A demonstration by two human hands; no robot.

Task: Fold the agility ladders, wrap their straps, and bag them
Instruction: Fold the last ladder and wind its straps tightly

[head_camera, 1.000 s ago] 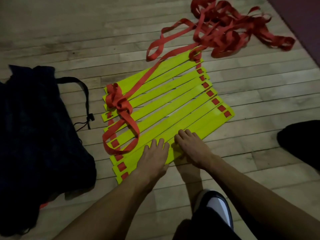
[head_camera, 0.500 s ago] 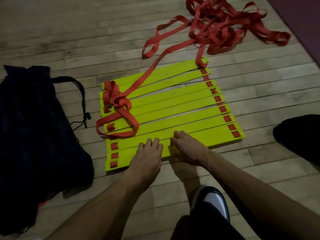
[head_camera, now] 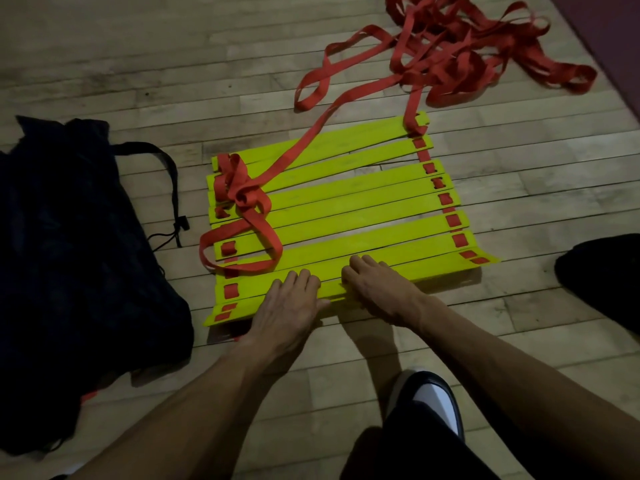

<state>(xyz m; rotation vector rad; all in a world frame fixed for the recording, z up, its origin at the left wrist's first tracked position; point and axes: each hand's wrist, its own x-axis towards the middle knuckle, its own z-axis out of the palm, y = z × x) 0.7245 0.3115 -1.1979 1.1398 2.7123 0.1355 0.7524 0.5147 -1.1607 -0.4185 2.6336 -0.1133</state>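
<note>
Nearest the camera: a black-and-white shoe (head_camera: 431,407) w/ dark trouser leg below it, planted on the wood-plank floor (head_camera: 519,327). Both forearms reach fwd from the bottom edge.

L hand (head_camera: 289,306) lies palm-down on the closest yellow rungs, fingers straight & side by side, tips on the rung above; it pinches nothing. R hand (head_camera: 375,289) sits just beside it, touching or nearly touching at the thumb side, knuckles raised and fingers bent down onto the near rungs; whether the tips hook under a rung edge, can't tell.

The agility ladder (head_camera: 346,216) lies flat on the floor directly ahead: approx. ten yellow flat rungs gathered close, edges overlapping at the near end, fanned a bit wider toward the far end. Red webbing tabs run through slots down both rung ends.

Red strap knot/loop bunch (head_camera: 242,199) rests on the rungs' left part, one loop hanging over the left edge onto the floor. From it a strap runs diagonally up-right across the far rungs to the loose red strap pile (head_camera: 467,53) at the far right, well apart from the hands.

Left of the ladder: black drawstring bag (head_camera: 69,271), slumped on the floor, cord & toggle trailing toward the rungs. Right edge: a dark object (head_camera: 602,278), unclear what. Top-right corner: dark maroon surface (head_camera: 609,29).
</note>
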